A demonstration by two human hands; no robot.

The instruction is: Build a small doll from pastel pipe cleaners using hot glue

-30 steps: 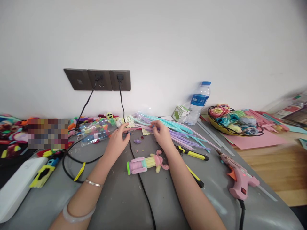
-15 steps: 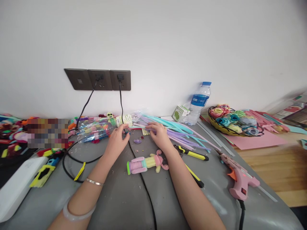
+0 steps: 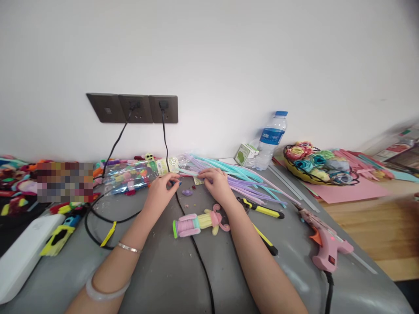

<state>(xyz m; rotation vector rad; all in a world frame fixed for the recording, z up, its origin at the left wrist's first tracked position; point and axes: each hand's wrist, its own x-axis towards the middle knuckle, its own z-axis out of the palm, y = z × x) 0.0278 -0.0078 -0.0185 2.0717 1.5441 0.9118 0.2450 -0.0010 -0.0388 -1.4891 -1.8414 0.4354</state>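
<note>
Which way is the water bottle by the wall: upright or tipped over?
Upright. The water bottle stands on its base with its blue cap on top, beside a small green-and-white box.

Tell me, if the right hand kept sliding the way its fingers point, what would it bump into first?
Probably the left hand. The right hand points leftward along the bundle of fuzzy purple and teal pipe cleaners, and the clear plastic bag of colourful pom-poms lies beyond.

A readable "50" on the round label (image 3: 173,162) of the clear pipe-cleaner bag (image 3: 131,176).
</note>
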